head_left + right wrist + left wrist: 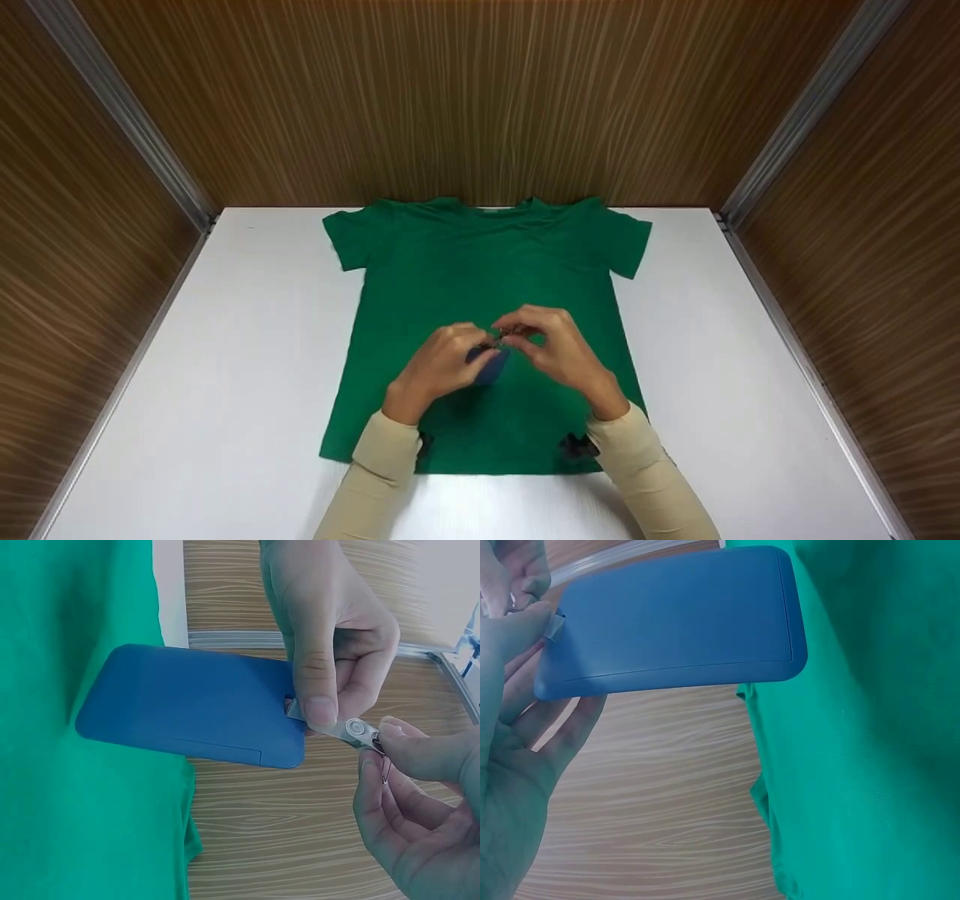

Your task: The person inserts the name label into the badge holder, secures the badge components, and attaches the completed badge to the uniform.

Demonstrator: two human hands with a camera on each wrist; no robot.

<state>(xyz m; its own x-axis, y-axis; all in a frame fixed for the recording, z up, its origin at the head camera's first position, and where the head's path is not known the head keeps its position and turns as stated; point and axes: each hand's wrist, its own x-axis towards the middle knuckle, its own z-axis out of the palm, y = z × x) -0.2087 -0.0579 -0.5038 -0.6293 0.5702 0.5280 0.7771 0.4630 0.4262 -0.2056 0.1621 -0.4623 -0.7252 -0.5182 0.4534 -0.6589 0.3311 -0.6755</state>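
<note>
A blue badge holder hangs over the green T-shirt, which lies spread out flat. My left hand pinches the clear strap beside the holder's slot, with the thumb on top. At the strap's other end, past a round snap, my right hand pinches a small metal pin clip between thumb and fingers. Part of that clip is hidden by the fingertips. Both hands meet close together above the shirt's middle. In the left wrist view the holder's broad face shows plainly.
Under the shirt is a white table, visible on both sides. Wood-patterned panels stand at the back and sides, with metal rails along their joints. Dark objects show beside the sleeve cuffs.
</note>
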